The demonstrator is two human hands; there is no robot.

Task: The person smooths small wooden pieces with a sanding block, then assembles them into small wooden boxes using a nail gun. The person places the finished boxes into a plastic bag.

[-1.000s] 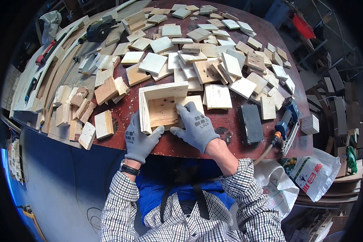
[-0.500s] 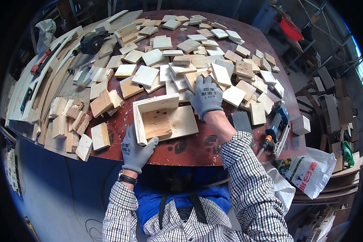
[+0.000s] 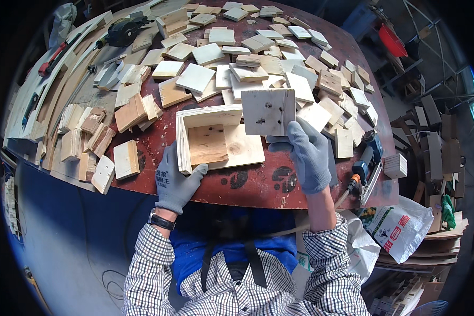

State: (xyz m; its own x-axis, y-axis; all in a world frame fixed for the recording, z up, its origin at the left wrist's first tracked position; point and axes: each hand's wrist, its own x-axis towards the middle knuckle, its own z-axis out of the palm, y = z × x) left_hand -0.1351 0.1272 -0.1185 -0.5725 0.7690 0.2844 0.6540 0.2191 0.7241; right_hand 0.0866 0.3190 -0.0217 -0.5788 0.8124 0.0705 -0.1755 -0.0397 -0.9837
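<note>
Right hand (image 3: 309,155) fingers pinch a square plywood panel (image 3: 268,111) above the open wooden box (image 3: 216,139); left hand (image 3: 176,179) grips, I think, the box's near corner.

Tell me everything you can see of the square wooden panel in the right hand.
The square panel is pale plywood with a few small dark holes on its face. The gloved right hand pinches its lower right corner and holds it up, face toward the camera, above the table's scattered wood pieces. Its lower left corner overlaps the back wall of the open wooden box, which the left hand steadies; whether they touch is unclear.
</note>
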